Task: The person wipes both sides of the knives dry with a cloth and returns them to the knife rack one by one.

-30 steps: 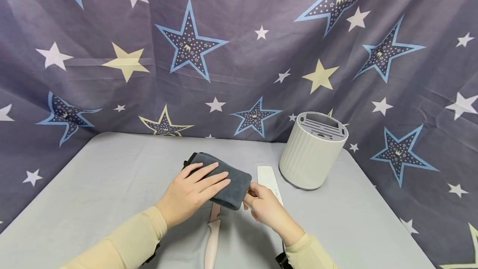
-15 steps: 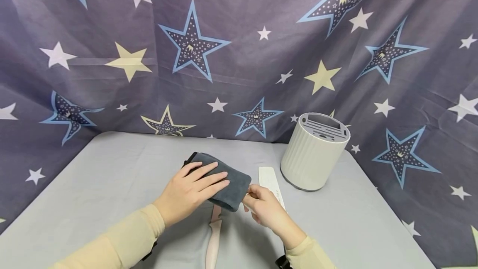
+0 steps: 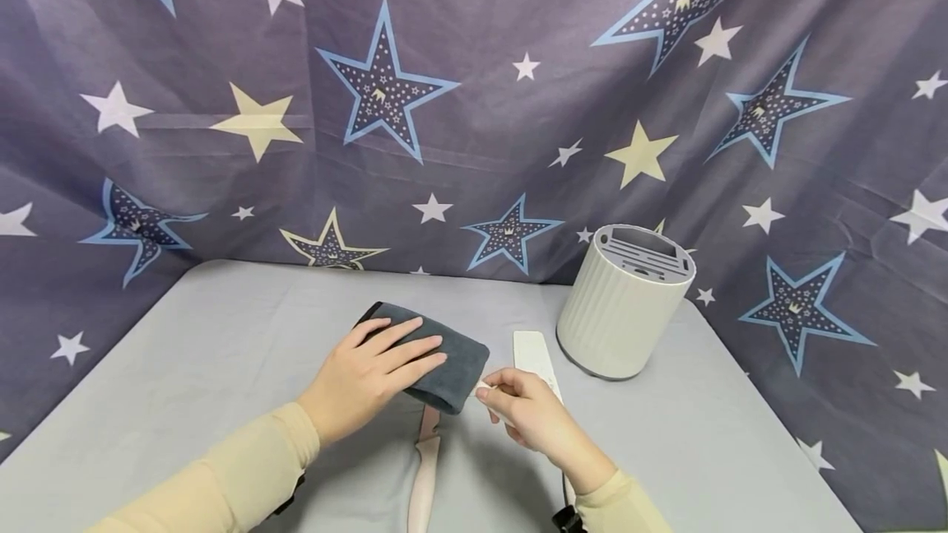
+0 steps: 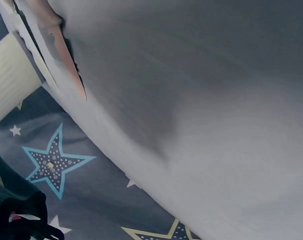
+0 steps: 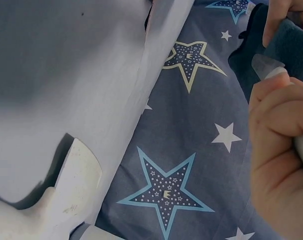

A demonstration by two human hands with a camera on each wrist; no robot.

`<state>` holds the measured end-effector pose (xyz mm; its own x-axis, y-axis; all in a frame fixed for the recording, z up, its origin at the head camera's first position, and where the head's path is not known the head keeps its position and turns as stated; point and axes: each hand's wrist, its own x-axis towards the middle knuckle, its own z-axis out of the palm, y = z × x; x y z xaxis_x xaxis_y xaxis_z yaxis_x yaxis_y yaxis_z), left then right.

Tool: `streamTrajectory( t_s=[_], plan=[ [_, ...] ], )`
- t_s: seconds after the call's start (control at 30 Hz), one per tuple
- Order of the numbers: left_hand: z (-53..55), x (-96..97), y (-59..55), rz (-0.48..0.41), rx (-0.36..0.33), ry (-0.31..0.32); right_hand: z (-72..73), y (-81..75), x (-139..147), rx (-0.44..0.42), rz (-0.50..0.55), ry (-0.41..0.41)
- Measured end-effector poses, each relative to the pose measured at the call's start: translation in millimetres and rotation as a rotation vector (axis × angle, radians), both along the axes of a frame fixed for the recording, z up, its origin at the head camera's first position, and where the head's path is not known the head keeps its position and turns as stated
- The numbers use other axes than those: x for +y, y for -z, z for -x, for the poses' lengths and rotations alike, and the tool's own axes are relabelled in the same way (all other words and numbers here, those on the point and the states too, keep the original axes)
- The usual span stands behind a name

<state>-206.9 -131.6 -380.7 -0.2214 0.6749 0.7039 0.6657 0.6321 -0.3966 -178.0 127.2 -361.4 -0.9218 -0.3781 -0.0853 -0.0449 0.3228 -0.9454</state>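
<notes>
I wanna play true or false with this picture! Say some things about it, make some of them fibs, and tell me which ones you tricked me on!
1. The left hand is touching the dark cloth. True.
2. The right hand holds nothing. False: it grips a pale object.
3. The pink knife sticks up out of the ribbed holder. False: it lies on the table.
4. In the head view, the ribbed holder is to the right of the dark cloth. True.
5. The curtain is covered in stripes. False: it has stars.
</notes>
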Motion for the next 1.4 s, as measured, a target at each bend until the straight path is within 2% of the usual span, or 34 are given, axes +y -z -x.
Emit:
streamTrajectory(
  t_s=[0.37,0.7,1.1,1.4],
  plan=[
    [0.1,-9.9,4.4,-0.035,-0.036,-0.025,2.0,-0.3,7,-0.011,-0.004,-0.035],
    [2.2,-10.9,3.2,-0.119,0.014,0.012,4.2,-1.9,11,-0.015,-0.008,-0.025],
    [-0.6,-7.9,4.1,-0.153,0.033,-0.043,6.5,-3.1,12,-0.020,-0.007,-0.002],
    [-2.4,0.6,4.4,-0.152,0.036,-0.054,6.4,-4.1,12,-0.022,-0.011,0.006]
  ],
)
